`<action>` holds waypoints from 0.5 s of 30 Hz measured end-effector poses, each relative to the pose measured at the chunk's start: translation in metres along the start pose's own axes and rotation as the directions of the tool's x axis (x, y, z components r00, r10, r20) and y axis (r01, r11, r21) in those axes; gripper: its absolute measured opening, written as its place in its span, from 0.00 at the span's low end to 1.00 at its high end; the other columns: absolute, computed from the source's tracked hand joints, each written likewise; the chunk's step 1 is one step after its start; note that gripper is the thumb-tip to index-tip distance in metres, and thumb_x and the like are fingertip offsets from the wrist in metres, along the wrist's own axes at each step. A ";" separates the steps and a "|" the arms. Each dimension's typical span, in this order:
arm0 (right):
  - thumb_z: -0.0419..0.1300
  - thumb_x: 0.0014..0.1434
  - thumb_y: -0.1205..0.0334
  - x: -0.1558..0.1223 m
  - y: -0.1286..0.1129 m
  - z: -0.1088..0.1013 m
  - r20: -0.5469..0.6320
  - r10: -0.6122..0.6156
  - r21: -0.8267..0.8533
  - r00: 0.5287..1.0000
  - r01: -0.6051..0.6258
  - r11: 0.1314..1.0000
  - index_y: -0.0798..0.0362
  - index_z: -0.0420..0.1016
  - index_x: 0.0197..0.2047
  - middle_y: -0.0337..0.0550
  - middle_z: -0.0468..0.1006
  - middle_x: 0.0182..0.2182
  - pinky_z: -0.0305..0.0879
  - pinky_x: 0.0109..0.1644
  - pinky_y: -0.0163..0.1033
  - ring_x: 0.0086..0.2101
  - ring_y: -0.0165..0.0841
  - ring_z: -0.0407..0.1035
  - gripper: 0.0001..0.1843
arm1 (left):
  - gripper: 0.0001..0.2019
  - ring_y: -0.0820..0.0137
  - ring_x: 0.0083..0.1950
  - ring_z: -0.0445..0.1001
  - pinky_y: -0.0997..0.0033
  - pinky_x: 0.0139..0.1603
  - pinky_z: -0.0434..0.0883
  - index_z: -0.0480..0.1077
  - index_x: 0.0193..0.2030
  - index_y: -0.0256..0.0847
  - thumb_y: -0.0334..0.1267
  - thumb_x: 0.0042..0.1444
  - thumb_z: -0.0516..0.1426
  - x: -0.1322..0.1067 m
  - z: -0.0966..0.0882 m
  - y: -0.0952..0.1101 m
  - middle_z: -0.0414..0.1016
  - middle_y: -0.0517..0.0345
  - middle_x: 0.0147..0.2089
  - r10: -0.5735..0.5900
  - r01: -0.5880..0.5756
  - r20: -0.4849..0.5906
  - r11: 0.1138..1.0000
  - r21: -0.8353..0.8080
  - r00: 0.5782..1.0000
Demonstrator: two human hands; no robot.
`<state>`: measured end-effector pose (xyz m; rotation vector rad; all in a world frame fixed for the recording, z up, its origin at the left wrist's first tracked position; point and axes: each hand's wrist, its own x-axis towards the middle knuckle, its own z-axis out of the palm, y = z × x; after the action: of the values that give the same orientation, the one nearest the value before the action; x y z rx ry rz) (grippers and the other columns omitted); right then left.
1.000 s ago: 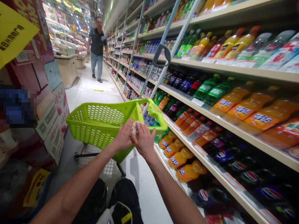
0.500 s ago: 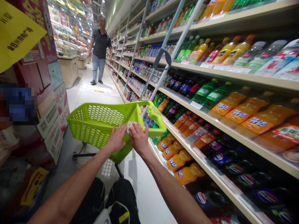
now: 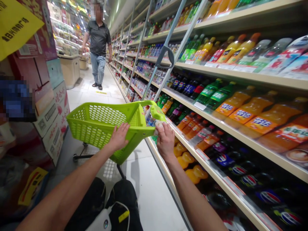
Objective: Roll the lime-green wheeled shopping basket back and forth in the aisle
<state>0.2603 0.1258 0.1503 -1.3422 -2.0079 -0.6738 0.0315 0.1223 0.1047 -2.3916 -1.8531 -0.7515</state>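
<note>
A lime-green plastic shopping cart (image 3: 131,142) stands in front of my knees, its basket perforated with holes. My left hand (image 3: 118,137) grips the near side rim, fingers hooked over the top edge and thumb outside. At the cart's handle end on the right, my right hand (image 3: 166,141) presses a crumpled whitish wipe (image 3: 158,125) against the corner of the green handle (image 3: 155,112). The fingers are closed over the wipe and hide much of it.
Drink shelves (image 3: 216,115) run along the right, close to my right forearm. Stacked cartons (image 3: 51,128) stand on the left. A person (image 3: 98,45) faces this way farther up the aisle. A white device with a cable (image 3: 101,221) lies by my lap.
My right hand has slid right along the rim to the handle corner with the wipe. My left hand has stayed on the rim. The person in the aisle has come closer.
</note>
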 end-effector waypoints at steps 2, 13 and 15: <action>0.47 0.56 0.72 0.002 -0.016 0.006 0.033 -0.043 0.021 0.999 0.042 0.999 0.50 0.68 0.52 0.48 0.62 0.57 0.46 0.59 0.53 0.59 0.40 0.51 0.22 | 0.36 0.61 0.68 0.44 0.48 0.65 0.44 0.46 0.64 0.37 0.35 0.48 0.54 -0.001 0.000 0.001 0.47 0.47 0.67 0.006 -0.006 -0.011 1.000 0.020 1.000; 0.46 0.61 0.69 0.004 -0.011 0.014 -0.067 -0.072 0.020 0.995 0.074 0.997 0.47 0.70 0.50 0.46 0.63 0.57 0.40 0.61 0.55 0.59 0.37 0.53 0.18 | 0.37 0.60 0.68 0.42 0.46 0.65 0.42 0.44 0.65 0.38 0.32 0.46 0.53 -0.001 -0.004 0.008 0.43 0.48 0.68 -0.035 0.033 0.021 0.995 0.097 0.999; 0.46 0.61 0.69 -0.005 -0.013 0.020 -0.088 -0.116 0.026 0.989 0.119 0.993 0.47 0.70 0.50 0.45 0.65 0.56 0.42 0.61 0.53 0.59 0.36 0.53 0.18 | 0.38 0.60 0.68 0.42 0.45 0.64 0.41 0.44 0.65 0.37 0.32 0.46 0.53 0.000 -0.004 0.009 0.42 0.49 0.68 -0.043 0.041 0.023 0.995 0.096 0.999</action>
<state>0.2454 0.1322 0.1324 -1.1640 -2.0310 -0.7380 0.0384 0.1185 0.1105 -2.3214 -1.9082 -0.6234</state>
